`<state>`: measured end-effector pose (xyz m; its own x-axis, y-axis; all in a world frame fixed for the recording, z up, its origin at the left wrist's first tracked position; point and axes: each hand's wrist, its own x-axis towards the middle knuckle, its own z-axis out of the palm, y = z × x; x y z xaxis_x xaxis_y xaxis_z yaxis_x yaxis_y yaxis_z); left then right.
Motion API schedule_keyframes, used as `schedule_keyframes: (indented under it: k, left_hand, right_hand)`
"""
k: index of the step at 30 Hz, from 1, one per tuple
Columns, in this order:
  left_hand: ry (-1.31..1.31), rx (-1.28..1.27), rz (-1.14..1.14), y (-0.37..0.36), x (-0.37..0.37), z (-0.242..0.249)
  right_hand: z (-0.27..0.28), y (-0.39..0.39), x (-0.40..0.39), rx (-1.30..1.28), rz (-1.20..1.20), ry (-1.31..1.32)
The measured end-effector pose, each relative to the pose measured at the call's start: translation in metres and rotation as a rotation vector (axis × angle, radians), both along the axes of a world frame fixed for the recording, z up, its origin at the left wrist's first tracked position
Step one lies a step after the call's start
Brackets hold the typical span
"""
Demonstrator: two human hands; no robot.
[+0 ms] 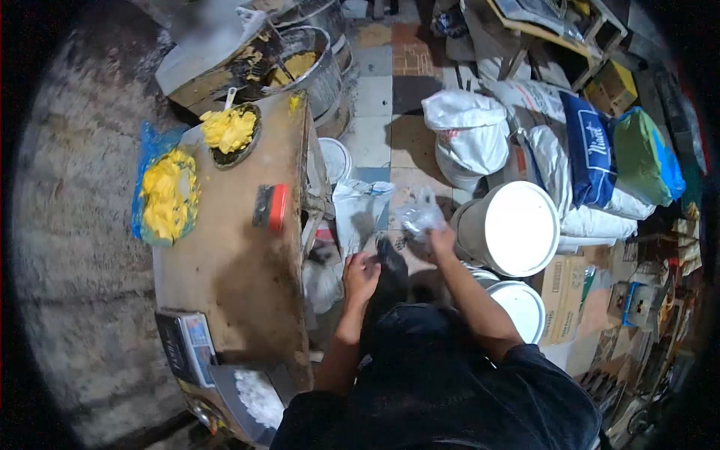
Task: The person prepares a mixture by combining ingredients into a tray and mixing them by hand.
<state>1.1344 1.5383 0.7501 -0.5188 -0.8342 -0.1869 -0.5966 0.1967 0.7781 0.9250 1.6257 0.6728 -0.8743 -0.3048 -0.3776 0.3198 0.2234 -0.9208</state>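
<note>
My right hand (442, 240) is closed on a crumpled clear plastic bag (418, 216), held out over the tiled floor. My left hand (361, 276) is beside the table edge, fingers apart and partly bent, with nothing visible in it. Just beyond it lies a white and blue sack (361, 206). On the wooden table (232, 247) to the left, a red and black box (271, 207) lies near the edge. Yellow dough-like paste sits on a blue plastic bag (141, 169) and in a dark pan (241, 156).
White lidded buckets (523, 229) stand close to my right arm. Behind them are a white sack (466, 135), a navy bag (589, 150) and a cardboard box (564, 296). A scale (187, 349) and a tray of white stuff (259, 397) are at the table's near end. A large metal mixing bowl (319, 82) stands ahead.
</note>
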Motion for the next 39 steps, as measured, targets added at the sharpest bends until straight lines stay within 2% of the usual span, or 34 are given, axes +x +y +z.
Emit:
schedule_keyframes:
  k: [2,3,5,6,7,8,9,10,12,14,16,17,18,19,20,22,23,24,25,26,27,28,30,32,34,36,37,39]
  left_hand:
    - [-0.009,-0.218,-0.132,-0.050,-0.030,-0.054]
    - [-0.021,-0.197,-0.147,-0.075,-0.044,-0.091]
    - [-0.249,-0.353,-0.214,-0.124,-0.080,-0.165]
    - [-0.231,-0.346,-0.197,-0.147,-0.101,-0.191]
    - [-0.375,-0.303,-0.197,-0.164,-0.114,-0.216]
    - [-0.513,-0.258,-0.202,-0.183,-0.134,-0.239]
    - [-0.568,-0.232,-0.284,-0.204,-0.147,-0.253]
    - [-0.576,-0.199,-0.289,-0.212,-0.150,-0.284]
    - [-0.782,-0.318,-0.243,-0.230,-0.150,-0.349]
    - [-0.805,0.151,-0.109,-0.245,-0.139,-0.351]
    - [-0.852,-0.151,-0.361,-0.228,-0.121,-0.350]
    - [-0.755,-0.112,-0.317,-0.224,-0.118,-0.333]
    - [-0.766,-0.098,-0.325,-0.214,-0.114,-0.331]
    - [-0.743,-0.077,-0.241,-0.203,-0.109,-0.332]
    - [-0.717,-0.063,-0.156,-0.194,-0.104,-0.332]
    - [-0.607,0.035,-0.123,-0.189,-0.103,-0.295]
    - [-0.435,0.054,-0.055,-0.167,-0.086,-0.320]
    - [-0.351,0.067,-0.032,-0.159,-0.082,-0.326]
    - [-0.267,0.080,-0.012,-0.150,-0.078,-0.334]
    - [-0.374,0.035,-0.085,-0.155,-0.089,-0.303]
    - [-0.482,-0.012,-0.161,-0.161,-0.097,-0.278]
    - [-0.488,-0.016,-0.181,-0.164,-0.098,-0.272]
    - [-0.342,0.035,-0.052,-0.162,-0.102,-0.262]
    - [-0.404,0.123,-0.116,-0.163,-0.100,-0.262]
    - [-0.378,0.100,-0.054,-0.160,-0.097,-0.274]
    - [-0.343,0.230,-0.060,-0.176,-0.118,-0.264]
    - [-0.403,0.154,-0.114,-0.179,-0.123,-0.267]
    - [-0.439,0.032,-0.173,-0.182,-0.128,-0.280]
  right_hand:
    - [-0.039,-0.002,-0.024,0.125,0.020,0.077]
    - [-0.061,-0.004,-0.030,0.074,-0.028,-0.090]
    - [-0.113,-0.001,-0.044,0.252,0.142,0.046]
    - [-0.092,-0.014,-0.051,0.265,0.270,0.120]
    - [-0.157,-0.016,-0.050,0.389,0.183,0.099]
    - [-0.162,-0.034,-0.053,0.483,0.245,0.109]
    - [-0.157,-0.056,-0.061,0.503,0.364,0.148]
    - [-0.163,-0.076,-0.064,0.530,0.375,0.131]
    - [-0.186,-0.127,-0.078,0.539,0.482,0.080]
    - [-0.214,-0.173,-0.085,0.538,0.419,0.131]
    - [-0.242,-0.216,-0.082,0.479,0.338,0.202]
    - [-0.264,-0.231,-0.081,0.492,0.341,0.184]
    - [-0.291,-0.242,-0.077,0.489,0.510,0.381]
    - [-0.309,-0.252,-0.070,0.474,0.676,0.578]
    - [-0.318,-0.262,-0.061,0.478,0.673,0.565]
    - [-0.325,-0.294,-0.042,0.501,1.066,0.398]
    - [-0.296,-0.311,-0.040,0.832,1.347,0.330]
    - [-0.308,-0.314,-0.025,0.833,1.334,0.315]
    - [-0.335,-0.309,-0.009,1.044,1.422,0.561]
    - [-0.364,-0.309,0.006,1.251,1.491,0.812]
    - [-0.393,-0.315,0.024,1.293,1.545,0.551]
    - [-0.398,-0.325,0.033,1.098,1.775,0.304]
    - [-0.403,-0.325,0.046,0.875,1.960,0.034]
    - [-0.399,-0.310,0.061,0.830,1.774,0.283]
    - [-0.391,-0.294,0.069,0.795,1.564,0.524]
    - [-0.383,-0.285,0.047,0.789,1.387,0.701]
    - [-0.377,-0.283,0.029,0.795,1.319,0.757]
    - [-0.331,-0.291,-0.021,0.601,1.243,0.364]
